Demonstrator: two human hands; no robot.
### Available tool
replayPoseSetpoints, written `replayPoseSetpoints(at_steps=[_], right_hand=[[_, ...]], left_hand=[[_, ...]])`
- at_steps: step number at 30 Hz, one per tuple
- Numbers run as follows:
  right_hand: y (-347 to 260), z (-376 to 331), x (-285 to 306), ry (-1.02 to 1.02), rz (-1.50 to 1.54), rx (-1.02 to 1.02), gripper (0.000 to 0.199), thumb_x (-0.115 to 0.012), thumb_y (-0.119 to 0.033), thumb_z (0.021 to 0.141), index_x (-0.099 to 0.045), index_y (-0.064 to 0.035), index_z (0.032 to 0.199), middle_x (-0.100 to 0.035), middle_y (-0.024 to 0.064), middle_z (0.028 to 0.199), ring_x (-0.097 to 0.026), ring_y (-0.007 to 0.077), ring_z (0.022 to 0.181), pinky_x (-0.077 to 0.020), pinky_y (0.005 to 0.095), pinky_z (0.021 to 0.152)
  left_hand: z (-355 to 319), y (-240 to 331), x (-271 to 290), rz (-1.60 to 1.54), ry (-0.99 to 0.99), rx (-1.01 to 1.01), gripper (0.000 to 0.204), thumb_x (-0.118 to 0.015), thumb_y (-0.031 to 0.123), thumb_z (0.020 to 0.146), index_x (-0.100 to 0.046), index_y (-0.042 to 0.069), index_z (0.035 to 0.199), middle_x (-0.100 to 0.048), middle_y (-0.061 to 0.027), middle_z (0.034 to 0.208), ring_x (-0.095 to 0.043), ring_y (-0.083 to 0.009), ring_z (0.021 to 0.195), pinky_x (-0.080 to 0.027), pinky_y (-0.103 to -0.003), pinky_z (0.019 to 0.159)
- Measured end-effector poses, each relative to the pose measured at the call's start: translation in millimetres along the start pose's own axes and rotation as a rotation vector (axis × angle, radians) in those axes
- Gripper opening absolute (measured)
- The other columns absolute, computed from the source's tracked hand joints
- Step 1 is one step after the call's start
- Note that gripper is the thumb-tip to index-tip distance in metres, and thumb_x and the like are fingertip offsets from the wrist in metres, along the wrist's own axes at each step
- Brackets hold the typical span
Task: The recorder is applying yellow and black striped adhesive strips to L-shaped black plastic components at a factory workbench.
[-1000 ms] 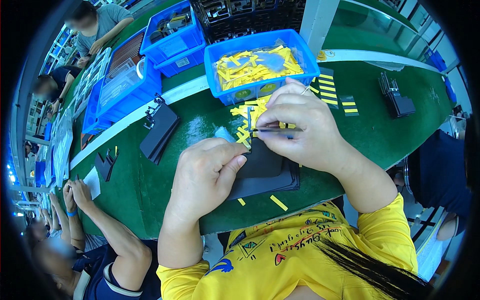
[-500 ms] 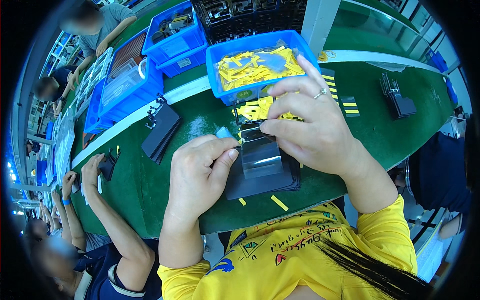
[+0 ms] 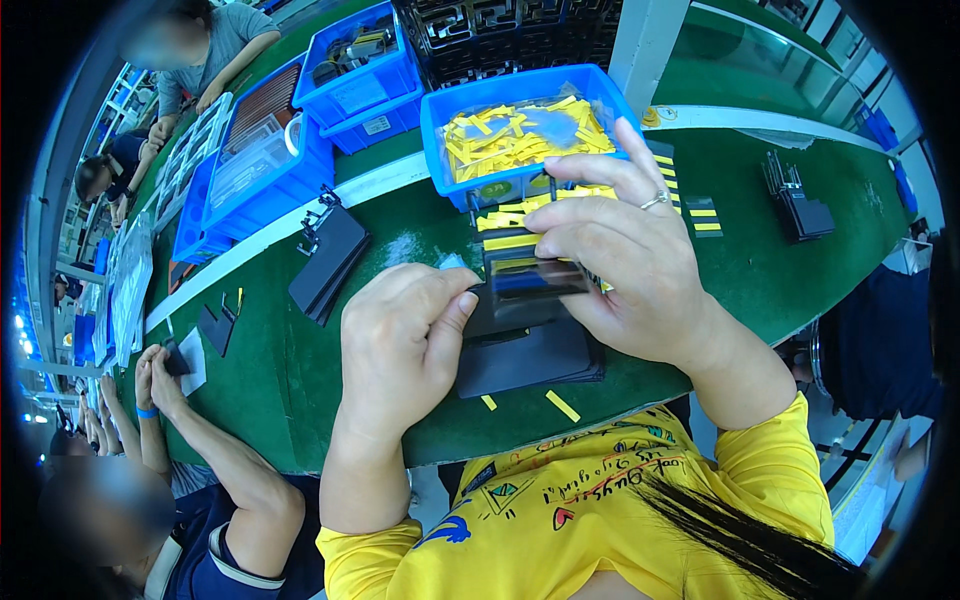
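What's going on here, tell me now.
The left hand pinches the left edge of a flat black piece. The right hand is at a glossy film over it, its grip partly hidden. A stack of black sheets lies below on the green table. Beyond stands a blue bin of yellow strips.

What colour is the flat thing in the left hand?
The flat piece is black, best seen in the head view.

Before me a green bench [image 3: 270,390] spreads across the frame, crossed by a pale rail [image 3: 392,179]. I see a grey post [image 3: 648,55] rising right of top centre, and small bright lights [image 3: 22,357] glowing at the frame's left edge.
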State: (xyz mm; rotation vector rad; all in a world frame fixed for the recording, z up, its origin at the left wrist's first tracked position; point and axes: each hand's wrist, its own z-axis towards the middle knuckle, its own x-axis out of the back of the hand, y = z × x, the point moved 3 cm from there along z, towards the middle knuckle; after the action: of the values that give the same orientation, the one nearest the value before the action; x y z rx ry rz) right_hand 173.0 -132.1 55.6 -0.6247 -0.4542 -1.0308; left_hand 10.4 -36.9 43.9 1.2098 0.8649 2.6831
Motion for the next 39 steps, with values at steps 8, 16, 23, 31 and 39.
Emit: replayPoseSetpoints(at_steps=[8, 16, 23, 31, 39], right_hand=[[3, 2, -1, -0.139, 0.104, 0.03, 0.022, -0.073, -0.001, 0.06, -0.063, -0.0112, 0.076, -0.065, -0.0009, 0.087, -0.058, 0.0283, 0.107, -0.0214, 0.0607, 0.107], [19, -4, 3, 0.129, 0.055, -0.179, 0.017, -0.072, 0.0, 0.066, -0.064, -0.0072, 0.079, -0.066, 0.0047, 0.081, -0.063, 0.024, 0.09, -0.0351, 0.0508, 0.102], [24, -7, -7, 0.074, 0.274, -0.318, 0.012, -0.07, 0.002, 0.071, -0.064, -0.0018, 0.081, -0.066, 0.0069, 0.079, -0.063, 0.0213, 0.078, -0.0449, 0.038, 0.088], [23, -5, -4, 0.094, 0.217, -0.223, 0.012, -0.069, 0.002, 0.07, -0.063, 0.0003, 0.081, -0.064, 0.0082, 0.078, -0.062, 0.0215, 0.077, -0.0483, 0.0323, 0.074], [20, -4, -9, -0.019, 0.156, -0.258, 0.014, -0.069, 0.002, 0.064, -0.061, -0.0004, 0.075, -0.062, 0.009, 0.074, -0.061, 0.0237, 0.075, -0.0487, 0.0356, 0.076]], left_hand=[[0, 13, -6, 0.151, -0.08, -0.175, 0.015, -0.066, -0.001, 0.067, -0.064, 0.003, 0.082, -0.059, -0.0093, 0.07, -0.058, -0.0262, 0.063, -0.045, -0.037, 0.057], [2, -1, -3, 0.019, -0.056, 0.048, 0.006, -0.065, 0.002, 0.076, -0.064, 0.002, 0.082, -0.055, -0.0103, 0.064, -0.056, -0.0274, 0.06, -0.044, -0.036, 0.055], [0, -2, -2, -0.021, -0.056, 0.112, 0.005, -0.065, 0.003, 0.077, -0.065, 0.002, 0.082, -0.054, -0.0097, 0.061, -0.055, -0.0258, 0.057, -0.043, -0.034, 0.054], [0, -1, 1, -0.027, -0.047, 0.115, 0.005, -0.065, 0.003, 0.077, -0.065, 0.002, 0.082, -0.055, -0.0099, 0.062, -0.056, -0.0257, 0.058, -0.043, -0.034, 0.053], [-2, 3, -3, 0.073, -0.033, 0.039, 0.006, -0.065, 0.003, 0.075, -0.064, 0.002, 0.081, -0.057, -0.0113, 0.065, -0.057, -0.0289, 0.059, -0.045, -0.036, 0.055]])
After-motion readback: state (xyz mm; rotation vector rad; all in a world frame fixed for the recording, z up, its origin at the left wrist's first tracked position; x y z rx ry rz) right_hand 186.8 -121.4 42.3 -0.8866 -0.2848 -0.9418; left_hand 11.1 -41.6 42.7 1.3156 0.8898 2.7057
